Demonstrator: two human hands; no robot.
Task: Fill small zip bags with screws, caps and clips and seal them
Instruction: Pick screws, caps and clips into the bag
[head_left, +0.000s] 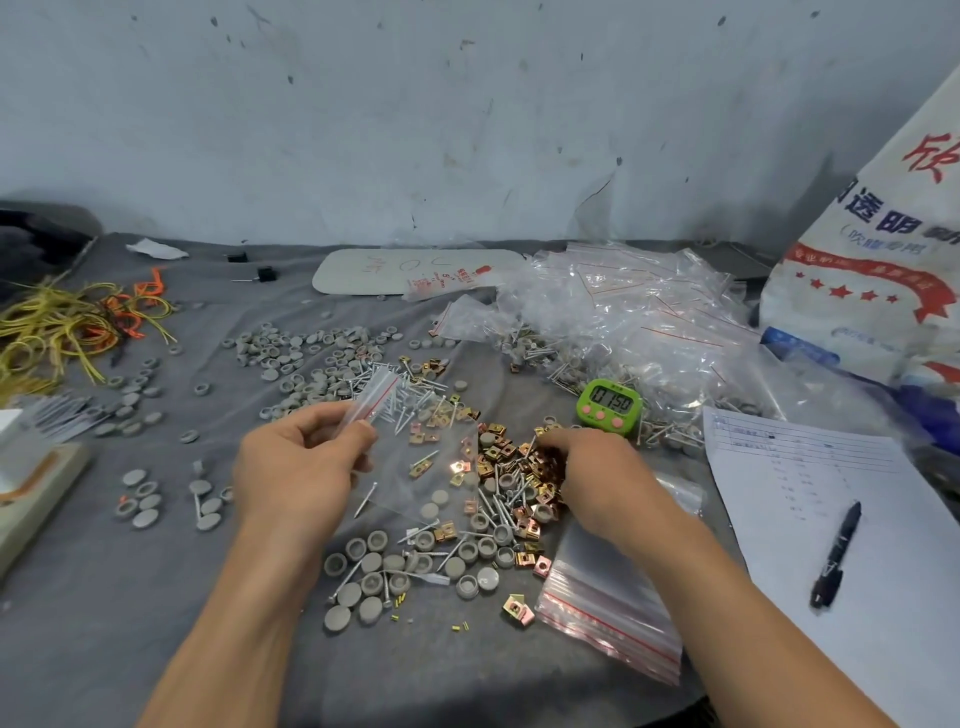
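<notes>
The step in hand looks like the filling of one bag, at the point of gathering clips. The left hand (296, 457) pinches a clear zip bag (415, 462) by its red-lined mouth, thumb and fingers closed on the top edge, so that the bag hangs slanting just over the middle of the table (156, 597). A few clips, caps and a screw show through the film, but I cannot tell whether they lie inside it or under it. The right hand (597, 467) is apart from the left, palm down on the heap of gold clips (519, 467) just right of the bag, fingertips buried among them; whether it grips any cannot be told. The next move, as I judge it, calls for bringing a small count of clips to the bag's mouth, which the left hand must hold open, then adding the rest and pressing the zip closed. Screws (410, 395) lie in a pile just beyond the bag, and grey caps (374, 566) sit near its lower edge, with more scattered farther back. The parts are mixed where the heaps meet, so stray screws could come up with the clips. A stack of empty bags (608, 597) lies under the right forearm, a green timer (610, 405) stands beyond the right hand, and a heap of filled bags (623, 322) rises behind it. A sheet of paper (831, 478) with a pen (836, 556) lies at the right.
</notes>
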